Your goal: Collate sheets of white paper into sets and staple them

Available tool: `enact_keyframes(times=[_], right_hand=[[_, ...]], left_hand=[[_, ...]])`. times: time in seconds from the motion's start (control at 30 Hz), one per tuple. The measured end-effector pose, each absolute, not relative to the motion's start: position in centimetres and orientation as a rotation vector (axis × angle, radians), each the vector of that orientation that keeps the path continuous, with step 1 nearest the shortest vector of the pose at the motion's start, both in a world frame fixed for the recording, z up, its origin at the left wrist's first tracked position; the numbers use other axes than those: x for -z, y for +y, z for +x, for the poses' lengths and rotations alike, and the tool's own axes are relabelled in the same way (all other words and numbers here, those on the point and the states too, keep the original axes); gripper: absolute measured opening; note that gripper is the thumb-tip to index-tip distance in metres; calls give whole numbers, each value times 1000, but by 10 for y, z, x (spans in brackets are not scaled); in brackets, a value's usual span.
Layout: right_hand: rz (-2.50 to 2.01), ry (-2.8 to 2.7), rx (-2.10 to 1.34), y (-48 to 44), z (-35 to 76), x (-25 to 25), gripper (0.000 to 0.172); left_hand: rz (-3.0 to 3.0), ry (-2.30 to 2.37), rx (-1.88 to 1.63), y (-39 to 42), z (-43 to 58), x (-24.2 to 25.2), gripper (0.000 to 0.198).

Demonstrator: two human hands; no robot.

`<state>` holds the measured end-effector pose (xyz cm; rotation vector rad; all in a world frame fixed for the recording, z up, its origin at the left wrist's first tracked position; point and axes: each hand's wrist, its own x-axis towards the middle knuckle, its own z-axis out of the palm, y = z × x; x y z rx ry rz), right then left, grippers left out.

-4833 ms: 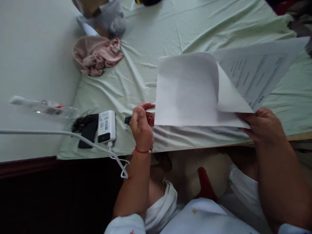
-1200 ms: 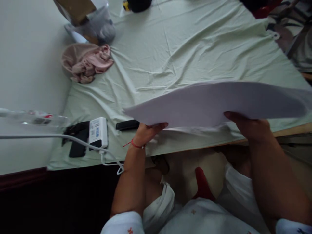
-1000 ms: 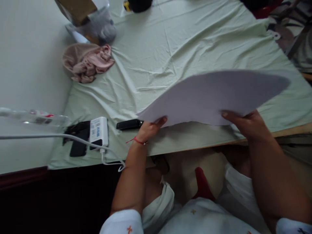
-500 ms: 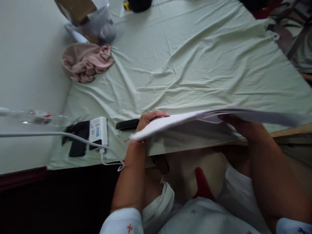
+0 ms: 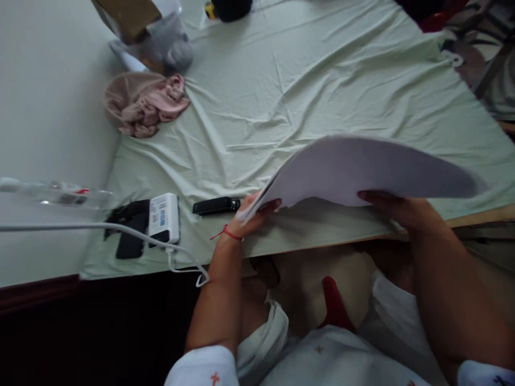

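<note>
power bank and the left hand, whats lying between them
A slim black device lies between the power bank and the left hand, which grips the paper; head view.

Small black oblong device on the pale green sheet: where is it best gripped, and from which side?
Probably pinch the small black oblong device across its narrow width at mid-length, from above: it lies flat on the pale green sheet, long axis across the view. The left hand holding the white paper sheaf crowds its right end.

Home bedroom, bed under wrinkled green sheet, crumpled pink garment
</note>
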<state>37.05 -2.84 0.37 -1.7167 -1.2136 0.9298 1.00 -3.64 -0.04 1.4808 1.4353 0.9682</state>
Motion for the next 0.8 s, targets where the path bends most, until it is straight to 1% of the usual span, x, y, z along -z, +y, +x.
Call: enact_keyframes(times=[0.1,0.17,0.23,0.4,0.6,0.73,0.8], right_hand=[[-1517,-1099,-1114,-27,367,-6,36],[-1369,-1001,-1244,-26,366,-8,31],[-1305,-938,-1295,-25,366,-11,29],[-1302,-865,-1285,-23,362,-15,33],[-1339,-817,-1279,-22,361,-12,36],[-1373,-796,-1439,-25,358,-19,46],[-1416,-831,-1510,-26,356,-21,46]], left_hand=[[1361,1380,-1012,-37,10,0,36],[1272,1314,-900,-40,9,0,44],[1164,1243,-765,-42,10,-2,50],[899,1175,-687,-44,17,-11,58],[904,1192,-760,-45,23,-14,56],[883,1186,-884,-48,22,-17,52],[870,1189,-886,-49,20,-18,51]])
